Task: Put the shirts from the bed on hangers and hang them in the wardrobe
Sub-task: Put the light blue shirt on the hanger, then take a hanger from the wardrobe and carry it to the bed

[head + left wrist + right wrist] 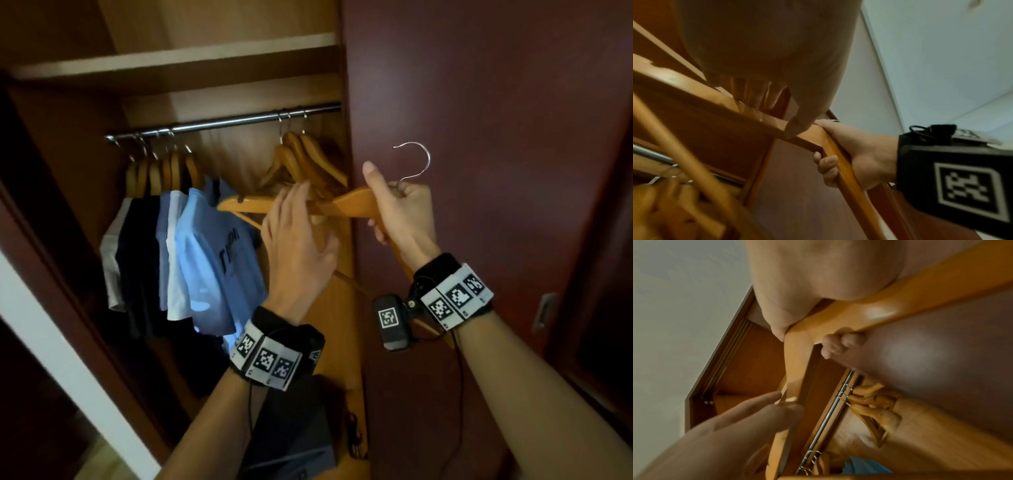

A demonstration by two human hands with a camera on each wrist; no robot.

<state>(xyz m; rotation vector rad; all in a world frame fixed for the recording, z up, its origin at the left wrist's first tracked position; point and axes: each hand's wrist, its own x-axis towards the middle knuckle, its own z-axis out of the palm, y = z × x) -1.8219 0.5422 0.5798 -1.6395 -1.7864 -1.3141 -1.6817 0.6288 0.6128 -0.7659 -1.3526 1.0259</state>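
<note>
Right hand [400, 212] curled round the neck of an empty orange-brown wooden hanger [356, 205], thumb raised, silver wire hook [412, 161] sticking up above the knuckles in front of the dark red wardrobe door [496, 137]. Fingertips [835, 344] wrapped under the wood where the two arms of the hanger meet, seen from the right wrist. Left hand [298, 240] just to the left of it, fingers fairly straight and spread, lying along the hanger's left arm, thumb out to the right; whether gripping or only touching, cannot tell. From the left wrist, thumb tip [795, 129] resting on the hanger's edge.

Beyond both hands, a chrome wardrobe rail [222, 121] under a pale wooden shelf [178, 63]. Straight beyond the left hand, a cluster of bare wooden hangers [308, 157] hooked on the rail. Further left of the left hand, a row of shirts already hung [164, 246]: white, dark navy, and several light blue, the nearest one with dark lettering. Below the left wrist, a dark grey box-like object [291, 428] on the wardrobe floor, not clear what.
</note>
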